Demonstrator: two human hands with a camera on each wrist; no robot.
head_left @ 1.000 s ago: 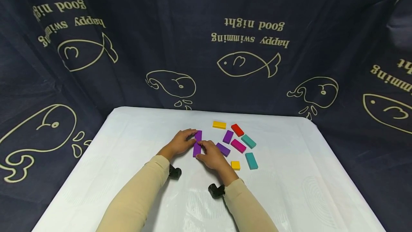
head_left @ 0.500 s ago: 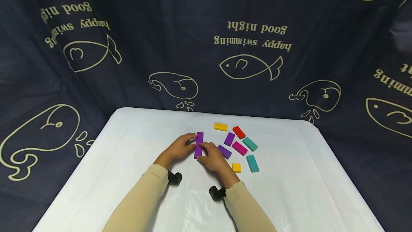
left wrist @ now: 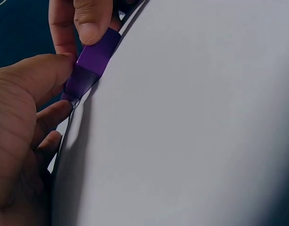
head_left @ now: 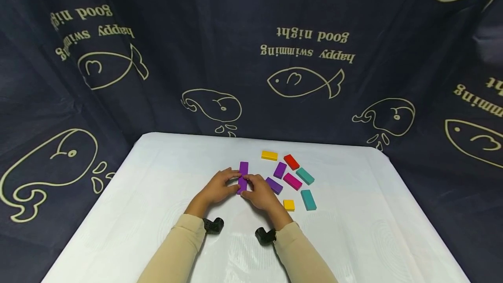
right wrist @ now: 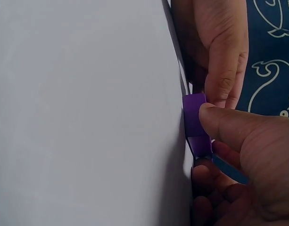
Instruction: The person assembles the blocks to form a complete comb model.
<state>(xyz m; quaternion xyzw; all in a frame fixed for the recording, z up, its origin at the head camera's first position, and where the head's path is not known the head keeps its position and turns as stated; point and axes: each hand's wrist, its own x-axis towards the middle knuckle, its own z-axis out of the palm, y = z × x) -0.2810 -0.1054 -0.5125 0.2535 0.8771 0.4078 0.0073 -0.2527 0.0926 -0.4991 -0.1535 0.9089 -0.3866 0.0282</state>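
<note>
Purple strip (head_left: 242, 183) is lying on the worktop (head_left: 188, 156), pointing away from the person. Left hand (head_left: 217, 186) and right hand (head_left: 261, 192) are gripping it from either side, fingers pressing its edges. Violet block (head_left: 274, 185) is lying just beside the right hand, other loose blocks (head_left: 292, 181) near it. Present step: apparently aligning the strip. Next move is probably calling for even pressure.

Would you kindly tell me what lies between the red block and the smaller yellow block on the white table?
The pink block lies between the red block and the smaller yellow block, as the head view shows.
</note>
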